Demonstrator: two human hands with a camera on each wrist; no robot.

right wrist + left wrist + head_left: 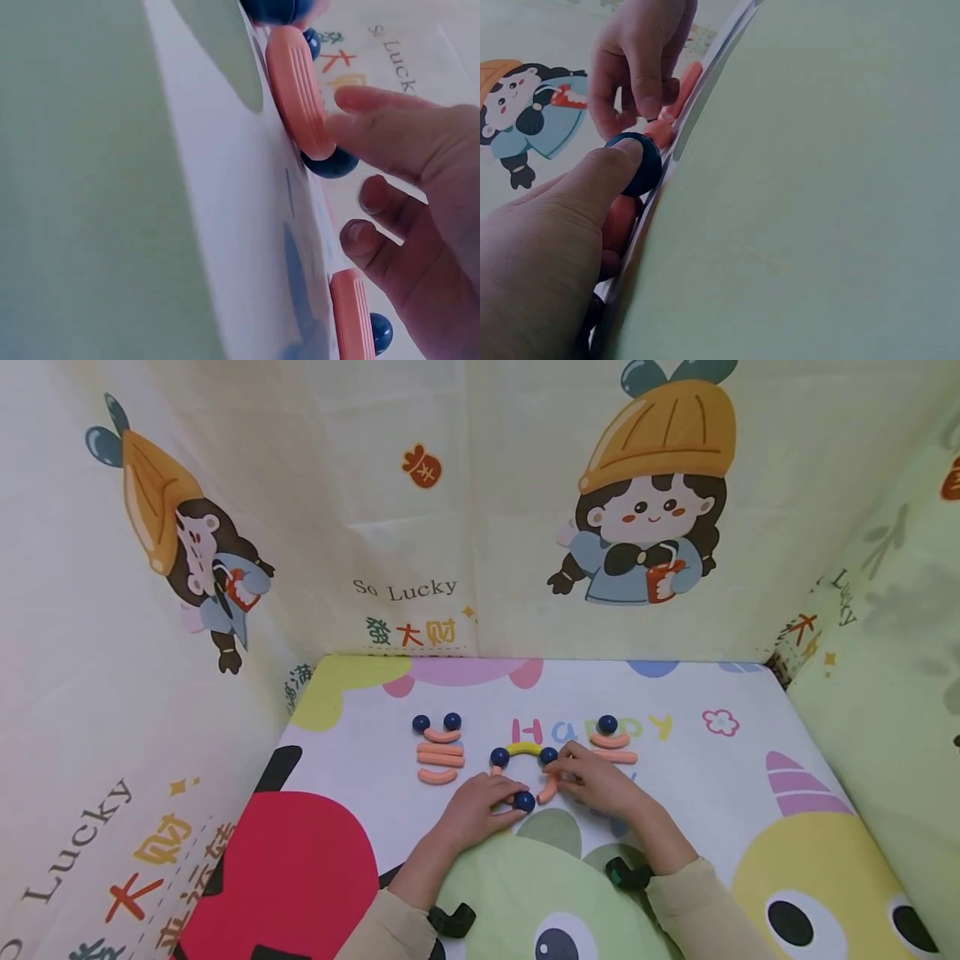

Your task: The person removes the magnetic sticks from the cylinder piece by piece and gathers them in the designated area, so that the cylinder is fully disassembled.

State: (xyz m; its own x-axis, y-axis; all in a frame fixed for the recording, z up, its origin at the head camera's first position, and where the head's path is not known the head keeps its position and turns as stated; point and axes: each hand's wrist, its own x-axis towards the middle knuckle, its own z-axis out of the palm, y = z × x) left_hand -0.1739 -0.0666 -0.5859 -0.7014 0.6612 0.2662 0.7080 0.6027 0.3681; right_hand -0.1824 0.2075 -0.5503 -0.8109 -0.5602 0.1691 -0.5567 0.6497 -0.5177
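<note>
In the head view my left hand (474, 808) pinches a dark blue ball (524, 802) between thumb and fingers, low in a ring of pieces. The left wrist view shows the thumb lying over this ball (643, 169). My right hand (596, 778) is at the ring's right side, its thumb tip right at the end of a curved, ridged pink stick (296, 94); its fingers are loosely bent. At the top of the ring, a curved yellow stick (523, 749) lies between two blue balls (499, 757). The left hand partly hides another pink stick (497, 771).
On the left of the printed tabletop (352, 760) lies a group of two blue balls (452, 721) and several pink sticks (441, 760). To the right are one blue ball (607, 724) and pink sticks (611, 741). Patterned cloth walls (510, 527) stand around the table.
</note>
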